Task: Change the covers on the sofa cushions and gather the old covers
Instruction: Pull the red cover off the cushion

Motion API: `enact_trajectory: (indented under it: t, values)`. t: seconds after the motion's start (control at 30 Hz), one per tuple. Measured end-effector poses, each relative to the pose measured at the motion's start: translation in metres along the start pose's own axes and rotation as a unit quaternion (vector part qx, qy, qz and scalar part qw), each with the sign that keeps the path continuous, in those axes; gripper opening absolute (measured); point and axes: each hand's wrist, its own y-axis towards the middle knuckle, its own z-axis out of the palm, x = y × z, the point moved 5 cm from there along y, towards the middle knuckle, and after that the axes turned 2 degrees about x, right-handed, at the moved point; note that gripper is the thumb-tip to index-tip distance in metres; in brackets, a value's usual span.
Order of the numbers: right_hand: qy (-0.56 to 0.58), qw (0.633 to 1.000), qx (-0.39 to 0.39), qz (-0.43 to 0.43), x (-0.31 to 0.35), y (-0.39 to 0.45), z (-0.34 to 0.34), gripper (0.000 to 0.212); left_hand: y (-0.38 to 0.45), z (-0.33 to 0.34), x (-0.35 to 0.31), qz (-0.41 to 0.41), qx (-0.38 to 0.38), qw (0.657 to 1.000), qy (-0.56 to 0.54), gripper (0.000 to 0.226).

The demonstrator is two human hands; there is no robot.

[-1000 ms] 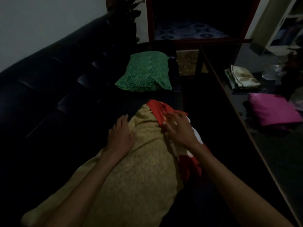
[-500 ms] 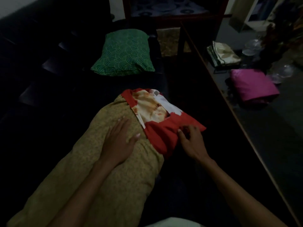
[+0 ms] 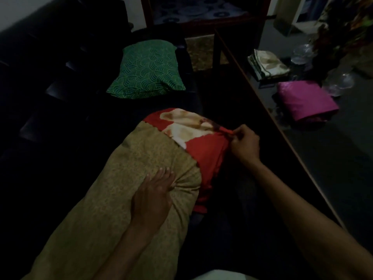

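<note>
The gold-covered cushion [image 3: 125, 190] lies lengthwise on the dark sofa [image 3: 50, 81]. Your left hand [image 3: 151, 197] presses flat on it, fingers straight, near its far end. Just right of the cushion's far end, your right hand [image 3: 243, 143] pinches the red cover [image 3: 203, 150] bunched there.

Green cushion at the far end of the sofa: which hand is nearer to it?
Right. The right hand pinches the red cover's edge, below and right of the green cushion. The left hand presses the yellow-covered cushion further back toward the person.
</note>
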Motion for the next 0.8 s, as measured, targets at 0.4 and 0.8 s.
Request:
enact_trajectory:
  t: [0.4,0.8]
  values:
    - [0.1,0.993,0.012,-0.059,0.0,-0.051,0.022,0.036,0.012,-0.002,-0.008,-0.036,0.018,0.998,-0.047,0.054]
    - [0.033,0.998,0.029,0.034,-0.011,-0.034,0.04,0.004,0.035,0.034,-0.021,0.021,-0.008,1.0,0.0,0.04]
